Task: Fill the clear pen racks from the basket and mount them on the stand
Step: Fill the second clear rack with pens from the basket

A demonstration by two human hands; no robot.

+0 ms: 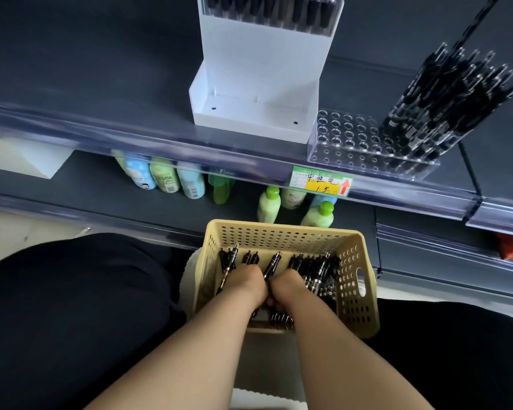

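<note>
Head view: both hands are down in the beige perforated plastic basket [282, 235] at lower centre of the frame, pressed side by side among the loose black pens [317, 270]. The left hand [246, 284] is closed round a few pens whose ends jut past its knuckles. The right hand [289, 287] lies knuckles-up with its fingers tucked under, and I cannot tell whether it grips anything. The clear acrylic pen rack [347, 134] sits on the dark shelf [71, 93] in the upper right of the frame, above and right of the hands, so the right hand is the nearer of the 2. Its long axis runs left to right; the right end is packed with pens and the left rows of holes stand empty. The basket's pens lie mostly pointing up the frame, so each likely needs tipping upright. The white plastic stand [258, 84] rises just left of the rack.
</note>
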